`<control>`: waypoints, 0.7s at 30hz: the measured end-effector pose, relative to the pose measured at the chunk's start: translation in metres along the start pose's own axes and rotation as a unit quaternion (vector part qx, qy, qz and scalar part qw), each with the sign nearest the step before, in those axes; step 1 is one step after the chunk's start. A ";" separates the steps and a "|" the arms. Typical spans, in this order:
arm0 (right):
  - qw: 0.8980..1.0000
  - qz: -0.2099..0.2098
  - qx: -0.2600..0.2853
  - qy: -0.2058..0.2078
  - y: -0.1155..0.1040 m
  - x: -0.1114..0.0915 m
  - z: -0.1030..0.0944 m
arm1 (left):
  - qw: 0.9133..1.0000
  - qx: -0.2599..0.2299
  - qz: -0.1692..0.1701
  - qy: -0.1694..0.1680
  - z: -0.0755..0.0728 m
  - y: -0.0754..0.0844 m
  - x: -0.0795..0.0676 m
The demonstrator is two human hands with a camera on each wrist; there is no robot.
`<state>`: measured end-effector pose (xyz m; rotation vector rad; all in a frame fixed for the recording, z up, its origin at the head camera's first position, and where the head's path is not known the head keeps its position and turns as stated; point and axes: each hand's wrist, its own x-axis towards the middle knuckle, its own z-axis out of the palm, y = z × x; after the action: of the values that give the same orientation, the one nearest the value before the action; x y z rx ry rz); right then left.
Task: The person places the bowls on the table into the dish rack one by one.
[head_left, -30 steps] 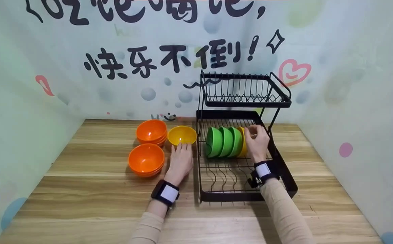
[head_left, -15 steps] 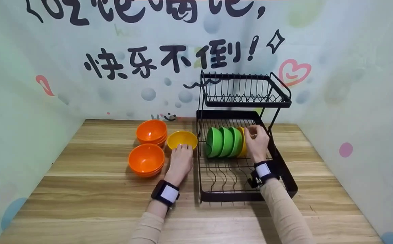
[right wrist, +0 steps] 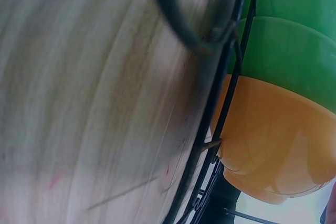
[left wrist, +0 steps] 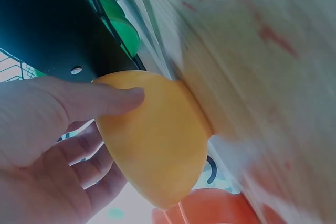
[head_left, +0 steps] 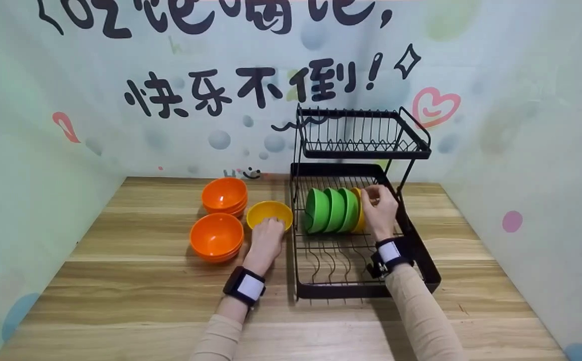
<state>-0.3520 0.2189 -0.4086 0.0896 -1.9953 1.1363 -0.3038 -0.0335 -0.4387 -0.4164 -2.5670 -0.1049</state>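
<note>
Left hand (head_left: pixel 266 238) pinches yellow bowl (left wrist: pixel 157 145); right hand (head_left: pixel 382 212) (partly hidden) I cannot tell.

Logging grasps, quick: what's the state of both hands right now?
Left hand: holding a glossy round yellow bowl.
Right hand: curled beside another yellow bowl in the black wire rack; whether it grips cannot be told.

A kitchen-like staged setting, printed walls (head_left: pixel 170 145) with large lettering (head_left: pixel 260 93) enclosing three sides, a wood-grain tabletop (head_left: pixel 130 311), a black two-tier dish rack (head_left: pixel 341 291), brightly coloured bowls (head_left: pixel 215 233).
</note>
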 end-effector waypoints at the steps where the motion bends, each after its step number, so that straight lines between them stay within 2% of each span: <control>1: 1.000 -0.001 -0.001 0.000 0.000 0.000 0.000 | 1.000 0.000 0.000 0.000 0.000 0.000 0.000; 16: 1.000 -0.005 0.011 0.003 -0.002 0.000 -0.001 | 1.000 0.006 -0.001 0.002 -0.004 0.004 0.003; 21: 1.000 -0.010 0.019 0.007 -0.003 -0.001 -0.001 | 1.000 0.008 0.006 0.025 -0.006 0.004 0.003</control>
<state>-0.3497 0.2176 -0.4071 0.1200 -1.9565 1.1601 -0.3019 -0.0297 -0.4315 -0.4175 -2.5140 -0.0881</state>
